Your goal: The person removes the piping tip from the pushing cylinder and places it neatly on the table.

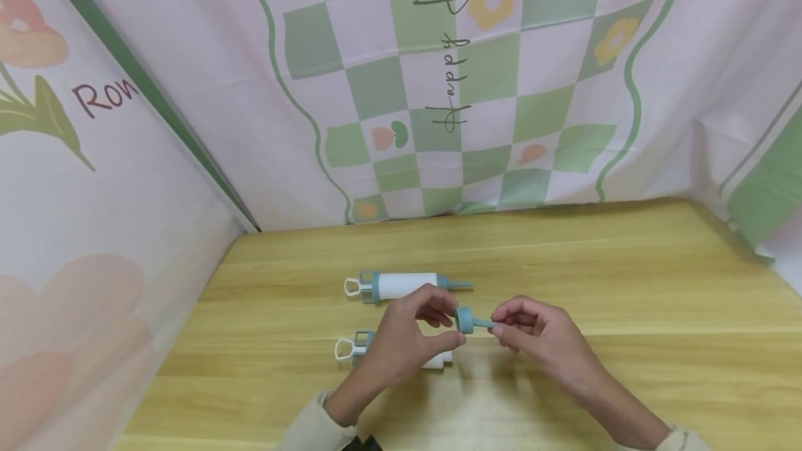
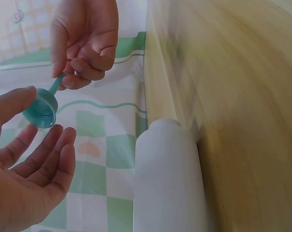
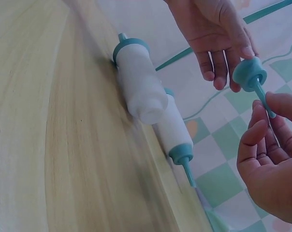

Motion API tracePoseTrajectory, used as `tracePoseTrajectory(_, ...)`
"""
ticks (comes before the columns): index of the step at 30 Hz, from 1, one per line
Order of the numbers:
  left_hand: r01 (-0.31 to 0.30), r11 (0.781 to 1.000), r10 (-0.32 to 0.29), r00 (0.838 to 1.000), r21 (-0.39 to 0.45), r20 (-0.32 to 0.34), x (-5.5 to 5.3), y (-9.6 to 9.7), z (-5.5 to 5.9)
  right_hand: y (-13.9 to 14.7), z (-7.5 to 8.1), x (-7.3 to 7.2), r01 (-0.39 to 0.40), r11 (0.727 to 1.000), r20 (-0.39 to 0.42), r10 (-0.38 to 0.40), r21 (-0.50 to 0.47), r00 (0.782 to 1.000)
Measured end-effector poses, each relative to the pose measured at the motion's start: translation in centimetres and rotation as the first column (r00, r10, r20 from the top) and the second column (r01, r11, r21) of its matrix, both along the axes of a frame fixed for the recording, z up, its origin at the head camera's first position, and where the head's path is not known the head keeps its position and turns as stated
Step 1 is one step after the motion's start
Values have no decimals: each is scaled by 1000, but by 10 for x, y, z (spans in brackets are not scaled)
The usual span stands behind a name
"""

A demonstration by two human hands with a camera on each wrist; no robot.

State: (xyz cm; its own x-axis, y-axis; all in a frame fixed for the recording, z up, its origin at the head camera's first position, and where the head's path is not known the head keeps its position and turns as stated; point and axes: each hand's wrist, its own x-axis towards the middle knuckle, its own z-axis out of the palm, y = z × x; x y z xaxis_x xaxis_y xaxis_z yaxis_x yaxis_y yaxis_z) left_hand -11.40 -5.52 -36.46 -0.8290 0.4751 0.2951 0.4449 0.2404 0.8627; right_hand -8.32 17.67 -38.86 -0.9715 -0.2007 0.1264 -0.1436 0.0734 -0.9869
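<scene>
A blue-green screw cap with a thin nozzle (image 1: pixel 464 320) is held up over the table between both hands. My right hand (image 1: pixel 548 339) pinches the narrow spout with thumb and fingertips. At the wide end, my left hand (image 1: pixel 407 333) holds the cap's rim between thumb and forefinger, other fingers spread in the left wrist view. Its open threaded side (image 2: pixel 41 110) faces the left palm. Below the left hand lies a white syringe-like barrel (image 3: pixel 142 84), its bare neck uncovered and its middle hidden by the hand in the head view.
Farther back lies a second white syringe-like dispenser (image 1: pixel 407 285) with a blue-green nozzle fitted and a white ring handle. Both lie on a wooden table (image 1: pixel 626 270). A checked curtain (image 1: pixel 432 89) hangs along the back edge, with a floral sheet (image 1: pixel 125 228) at left.
</scene>
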Motion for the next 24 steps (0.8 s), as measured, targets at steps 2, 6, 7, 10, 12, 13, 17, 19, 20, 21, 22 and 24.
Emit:
tracePoseTrajectory(2,-4,1000,4,1000,-1,1,0,0,0,0,0,0,3,1000,-10,-3,0,1000)
tracePoseTrajectory(6,-7,1000,7,1000,3,11,0,0,-1,-1,1,-1,8,1000,-24,-8,-5,1000)
tracePoseTrajectory(7,-7,1000,7,1000,5,15,0,-1,-2,-1,1,-1,6,1000,-25,-6,-6,1000)
tracePoseTrajectory(10,-7,1000,6,1000,9,27,0,-1,-3,-2,1,-1,6,1000,-25,-6,-6,1000)
tracePoseTrajectory(12,-8,1000,7,999,13,36,0,-1,-3,-3,1,-1,5,1000,-23,-6,-7,1000)
tracePoseTrajectory(13,-9,1000,9,999,13,42,0,-1,-4,-4,2,-1,4,1000,-23,-4,-9,1000)
tracePoseTrajectory(17,-19,1000,18,998,16,66,0,-1,-5,-5,2,0,4,1000,-28,-4,-14,1000)
tracePoseTrajectory(19,-26,1000,25,997,14,72,0,-1,-6,-5,2,0,-1,1000,-32,0,-17,999)
tracePoseTrajectory(20,-29,1000,28,997,12,72,0,-1,-6,-6,2,0,-4,1000,-33,3,-18,999)
tracePoseTrajectory(21,-31,999,30,997,12,72,1,-1,-6,-6,3,0,-7,1000,-32,6,-21,999)
tracePoseTrajectory(22,-35,999,34,997,10,71,1,-1,-6,-6,3,0,-10,1000,-32,10,-23,999)
tracePoseTrajectory(24,-40,999,39,997,8,67,1,-1,-6,-7,3,-1,-16,1000,-32,15,-26,999)
